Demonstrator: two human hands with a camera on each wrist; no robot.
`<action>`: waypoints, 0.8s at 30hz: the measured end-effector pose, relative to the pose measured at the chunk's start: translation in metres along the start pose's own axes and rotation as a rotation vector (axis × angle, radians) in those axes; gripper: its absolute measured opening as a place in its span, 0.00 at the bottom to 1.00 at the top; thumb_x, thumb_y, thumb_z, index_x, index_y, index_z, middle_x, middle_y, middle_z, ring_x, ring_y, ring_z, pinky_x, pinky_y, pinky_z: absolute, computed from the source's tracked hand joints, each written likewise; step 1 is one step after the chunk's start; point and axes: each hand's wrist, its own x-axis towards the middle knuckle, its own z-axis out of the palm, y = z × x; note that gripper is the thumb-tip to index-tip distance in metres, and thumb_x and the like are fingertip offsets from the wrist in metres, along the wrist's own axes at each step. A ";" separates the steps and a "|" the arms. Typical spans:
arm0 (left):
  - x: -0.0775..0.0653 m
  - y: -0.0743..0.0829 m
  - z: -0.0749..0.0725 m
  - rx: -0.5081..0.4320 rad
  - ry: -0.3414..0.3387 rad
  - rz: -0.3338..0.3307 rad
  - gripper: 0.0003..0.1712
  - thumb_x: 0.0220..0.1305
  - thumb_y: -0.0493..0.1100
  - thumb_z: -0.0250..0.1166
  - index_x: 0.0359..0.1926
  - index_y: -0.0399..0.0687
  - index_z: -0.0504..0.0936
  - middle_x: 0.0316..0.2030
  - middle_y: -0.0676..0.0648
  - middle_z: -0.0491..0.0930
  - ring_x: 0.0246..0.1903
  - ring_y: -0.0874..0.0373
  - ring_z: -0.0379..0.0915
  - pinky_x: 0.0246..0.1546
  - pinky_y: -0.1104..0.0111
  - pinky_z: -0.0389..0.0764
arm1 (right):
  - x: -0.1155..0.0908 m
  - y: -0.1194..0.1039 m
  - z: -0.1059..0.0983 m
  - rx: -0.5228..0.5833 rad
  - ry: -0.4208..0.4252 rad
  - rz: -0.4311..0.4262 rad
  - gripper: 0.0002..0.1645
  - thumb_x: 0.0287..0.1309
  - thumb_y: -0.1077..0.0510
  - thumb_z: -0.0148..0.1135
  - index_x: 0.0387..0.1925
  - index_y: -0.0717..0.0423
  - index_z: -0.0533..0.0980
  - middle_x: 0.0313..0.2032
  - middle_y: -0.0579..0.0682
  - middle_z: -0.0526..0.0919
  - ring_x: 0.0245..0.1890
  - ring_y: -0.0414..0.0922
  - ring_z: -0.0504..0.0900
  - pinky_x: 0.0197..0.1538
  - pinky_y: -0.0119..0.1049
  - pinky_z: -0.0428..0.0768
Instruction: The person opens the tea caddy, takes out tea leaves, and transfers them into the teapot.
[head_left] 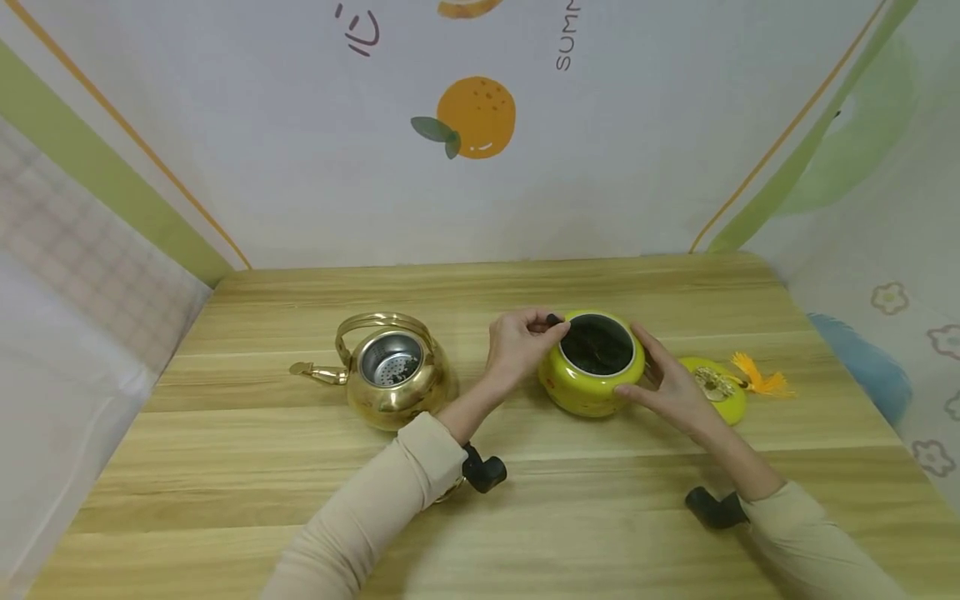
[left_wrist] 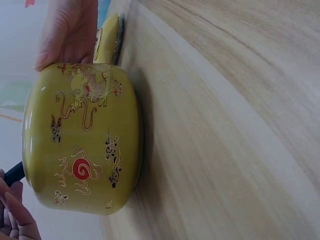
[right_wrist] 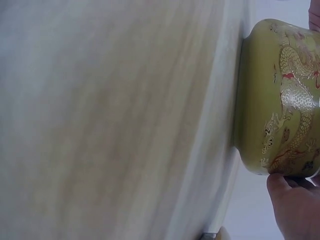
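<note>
A yellow jar with a white rim stands right of the table's middle, dark inside. Gold dragons decorate its side. My right hand grips the jar's right side, thumb in front and fingers behind. At the rim's left, my left hand pinches a slim black handle; the rest of that tool is hidden. To the left sits a gold teapot with its handle up. Dark leaf bits lie in its open metal strainer.
The jar's yellow lid, with an orange tassel, lies right of the jar behind my right hand. Part of a gold rim shows under my left forearm. Printed cloth hangs behind the wooden table.
</note>
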 end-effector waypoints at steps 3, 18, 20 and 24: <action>0.000 -0.002 0.000 0.008 0.000 -0.007 0.07 0.55 0.43 0.70 0.33 0.44 0.87 0.29 0.47 0.86 0.29 0.62 0.81 0.29 0.78 0.80 | 0.000 0.001 0.000 0.002 0.002 -0.004 0.54 0.53 0.65 0.66 0.72 0.62 0.44 0.71 0.65 0.46 0.70 0.62 0.48 0.60 0.10 0.57; -0.003 0.002 -0.009 0.145 -0.102 0.134 0.05 0.58 0.41 0.68 0.33 0.44 0.87 0.28 0.48 0.86 0.28 0.60 0.81 0.27 0.80 0.78 | 0.001 0.005 0.003 0.016 0.012 -0.019 0.53 0.53 0.66 0.66 0.72 0.63 0.45 0.71 0.65 0.47 0.69 0.63 0.49 0.60 0.10 0.58; -0.002 0.004 -0.009 0.157 -0.108 0.154 0.05 0.57 0.41 0.68 0.32 0.44 0.87 0.27 0.48 0.86 0.26 0.61 0.81 0.25 0.80 0.77 | 0.001 0.004 0.003 0.028 0.011 -0.017 0.53 0.53 0.66 0.66 0.72 0.63 0.44 0.71 0.66 0.47 0.69 0.63 0.49 0.60 0.10 0.59; -0.002 0.006 -0.005 0.152 -0.107 0.141 0.04 0.56 0.40 0.68 0.31 0.44 0.87 0.27 0.47 0.86 0.25 0.62 0.81 0.24 0.82 0.76 | 0.000 0.003 0.002 0.035 0.012 -0.011 0.53 0.53 0.66 0.66 0.72 0.62 0.44 0.71 0.65 0.47 0.69 0.63 0.49 0.59 0.10 0.59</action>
